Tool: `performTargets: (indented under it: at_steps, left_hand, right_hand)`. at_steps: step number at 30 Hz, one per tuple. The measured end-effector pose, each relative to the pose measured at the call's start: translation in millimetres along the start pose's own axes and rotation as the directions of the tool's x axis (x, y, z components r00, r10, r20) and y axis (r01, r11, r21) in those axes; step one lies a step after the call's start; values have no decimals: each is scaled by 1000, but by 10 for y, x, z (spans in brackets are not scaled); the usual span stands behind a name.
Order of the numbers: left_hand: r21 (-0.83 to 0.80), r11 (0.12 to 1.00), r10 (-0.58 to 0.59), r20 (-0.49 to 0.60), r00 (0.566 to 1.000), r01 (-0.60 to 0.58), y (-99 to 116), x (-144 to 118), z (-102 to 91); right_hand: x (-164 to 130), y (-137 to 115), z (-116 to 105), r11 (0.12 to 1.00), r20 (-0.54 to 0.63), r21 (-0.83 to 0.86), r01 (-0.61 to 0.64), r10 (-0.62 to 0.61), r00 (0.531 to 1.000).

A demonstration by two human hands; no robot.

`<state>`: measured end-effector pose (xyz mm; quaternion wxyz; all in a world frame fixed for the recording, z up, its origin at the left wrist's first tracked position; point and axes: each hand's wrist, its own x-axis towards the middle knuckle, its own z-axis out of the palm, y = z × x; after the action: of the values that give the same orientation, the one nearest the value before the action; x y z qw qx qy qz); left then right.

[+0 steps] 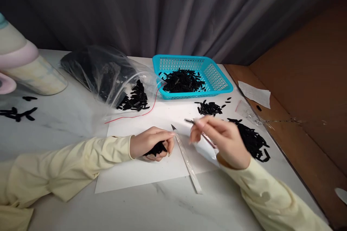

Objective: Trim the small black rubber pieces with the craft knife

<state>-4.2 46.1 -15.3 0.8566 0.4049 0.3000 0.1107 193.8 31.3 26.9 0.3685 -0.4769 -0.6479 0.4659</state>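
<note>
My left hand [155,142] is curled around a bunch of small black strips [157,148] above a white sheet of paper [121,175]. My right hand [221,137], somewhat blurred, pinches one slim black strip [189,121] between thumb and fingertips, to the right of the left hand. Between the hands lies a craft knife [187,162] with a dark pointed blade and a pale, plastic-wrapped handle. Just beyond the right hand is a small pile of black strips [208,108], and a larger pile [253,139] sits to its right.
A blue plastic basket [193,95] at the back holds many black strips. Left of it, a clear zip bag [108,75] with a red edge strip spills more. Loose strips [18,114] and a pastel cylinder [40,68] are far left. Cardboard [303,115] borders the right.
</note>
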Motion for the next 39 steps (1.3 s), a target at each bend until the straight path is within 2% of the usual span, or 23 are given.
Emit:
performTargets:
  at_steps: [2,4,6,7,8,9,11,13,15,18,22,27,29,32,36,39]
  left_hand:
    - [-31,1000,1,1,1000,-1,-5,9,-24]
    - [-56,998,12,5,1000,-12,-15,15,-53]
    - [-83,996,22,12,1000,-21,-21,24,-82]
    - [-96,995,23,17,1000,-21,-21,32,-96]
    - [-113,993,22,20,1000,-19,-18,40,-108]
    - [-124,992,14,32,999,-10,-15,51,-119]
    - [-141,990,-8,61,998,16,-8,72,-133]
    - [-143,989,-20,77,997,31,-11,91,-141]
    - [-147,988,-38,68,997,47,-23,108,-143]
    - [-167,983,-70,52,996,78,-43,126,-145]
    - [-167,982,-70,87,994,84,-42,133,-149]
    - [-137,988,-43,180,983,69,-24,132,-150]
    - [-137,988,-47,189,981,74,-21,135,-156]
    - [-150,985,-55,200,978,86,-16,143,-172]
    - [-191,977,-55,198,979,93,-7,158,-190]
    - [-186,977,-57,220,974,99,-1,170,-193]
  right_hand:
    - [308,-126,-170,967,-80,-224,122,-143,986]
    - [615,-237,-311,862,-89,-477,173,-244,966]
    - [805,-328,-363,629,-44,-765,141,-269,962]
    - [832,-364,-343,518,-30,-847,123,-277,960]
    - [812,-393,-292,454,32,-877,157,-270,962]
    - [750,-412,-216,445,129,-864,235,-256,958]
    - [547,-416,-21,554,375,-707,438,-231,898]
    - [334,-365,175,610,485,-602,515,-233,843]
    - [194,-275,324,610,488,-595,523,-243,838]
    - [150,-138,440,622,450,-594,511,-270,851]
    - [215,-62,462,671,408,-547,501,-309,859]
    - [267,-63,415,733,456,-492,471,-244,856]
    - [272,-62,406,724,464,-496,479,-245,851]
    - [260,-52,428,665,460,-529,527,-296,837]
    - [233,-26,480,564,482,-552,614,-385,787]
    - [233,-7,481,609,468,-503,613,-404,786]
